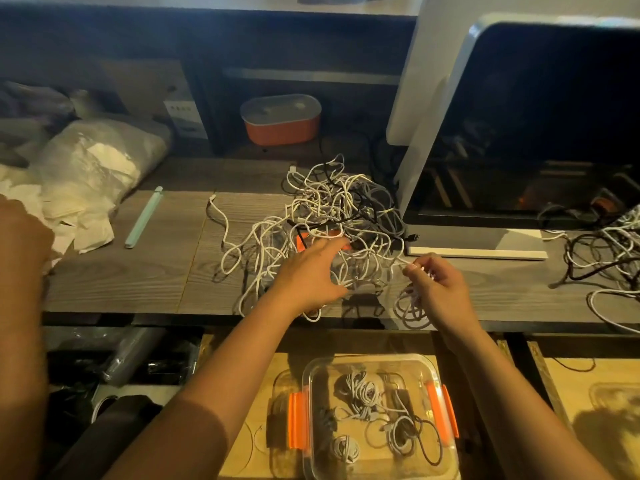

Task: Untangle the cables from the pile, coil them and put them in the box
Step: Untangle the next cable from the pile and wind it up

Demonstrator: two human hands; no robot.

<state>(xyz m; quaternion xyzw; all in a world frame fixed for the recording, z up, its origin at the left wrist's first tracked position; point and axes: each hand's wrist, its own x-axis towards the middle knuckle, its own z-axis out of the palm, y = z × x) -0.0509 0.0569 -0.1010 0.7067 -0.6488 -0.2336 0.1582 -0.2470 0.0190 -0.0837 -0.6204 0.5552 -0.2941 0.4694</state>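
Here, on the dark wood-grain counter [138, 271], a pile [332, 209] of mostly white cables with a few black ones lies tangled just left of a monitor [540, 126] base. The left hand [311, 271] reaches into the near side of the pile, its grip slack, fingers stretched straight and spread, the fingertips touching the strands. The right hand [438, 289] hovers beside the pile's right edge with its grip pinched on a white cable [398, 259], thumb and fingertips closed on it; several loose loops of that cable hang under the palm and rest on the counter's front edge, while the other end runs back into the tangle. Below the counter's front edge, on a pale wooden board, stands the box [374, 356], a clear plastic container with orange latches on two sides, lid off. Inside it lie coiled cables [362, 393], white bundles and one looser coil of white and black. Behind the pile sits an orange tub [281, 121] with a grey lid. A mint-green stick [144, 216] lies to the left, near a crumpled plastic bag [97, 157]. Another tangle [609, 251] of white and black cables lies at the far right of the counter.
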